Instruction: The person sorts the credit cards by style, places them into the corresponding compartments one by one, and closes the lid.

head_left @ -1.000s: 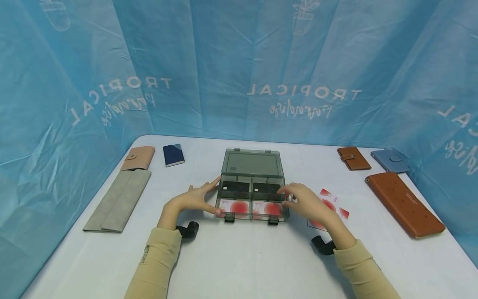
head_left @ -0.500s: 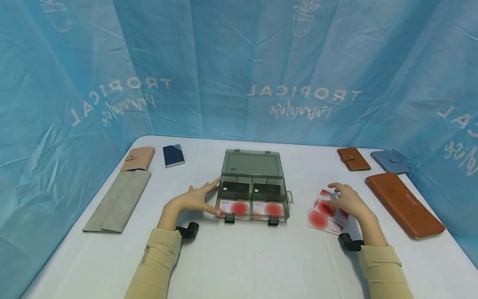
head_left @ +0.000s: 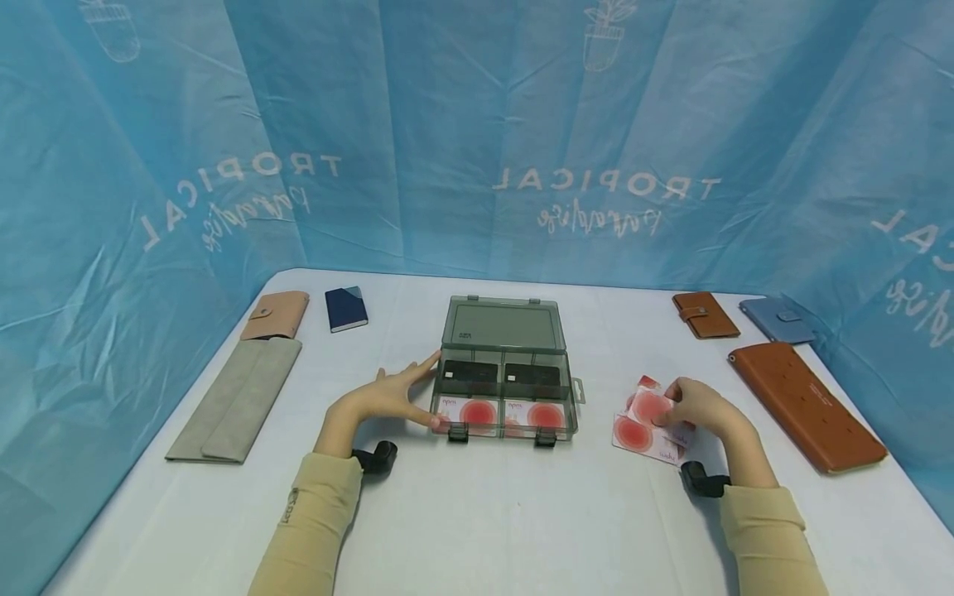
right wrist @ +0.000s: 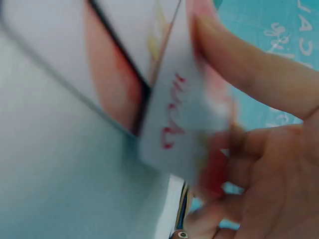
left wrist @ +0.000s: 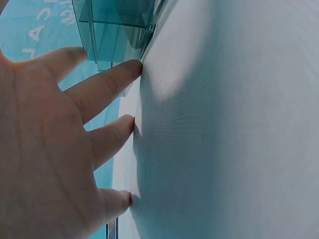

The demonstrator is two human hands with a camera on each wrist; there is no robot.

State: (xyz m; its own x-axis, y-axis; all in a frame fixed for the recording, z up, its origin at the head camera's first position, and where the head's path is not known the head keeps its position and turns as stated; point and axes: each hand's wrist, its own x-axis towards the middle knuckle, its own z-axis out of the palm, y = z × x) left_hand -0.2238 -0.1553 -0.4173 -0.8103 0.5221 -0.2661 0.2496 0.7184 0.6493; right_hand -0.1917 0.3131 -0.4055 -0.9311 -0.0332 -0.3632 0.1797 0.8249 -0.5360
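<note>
A translucent green divided box stands mid-table, its lid tipped back. Black cards fill the two rear compartments; white cards with red circles lie in the two front ones. My left hand has its fingers spread, thumb and forefinger at the box's left side. In the left wrist view its other fingertips meet the tabletop. Right of the box, my right hand pinches a red-and-white card between thumb and fingers, tilted over similar cards on the table.
Along the left edge lie a grey sleeve, a tan wallet and a dark blue booklet. On the right are a small brown wallet, a blue one and a long brown wallet.
My right hand has left the box's right side, moved right to the loose cards and taken hold of one. My left hand and the box have stayed put.
</note>
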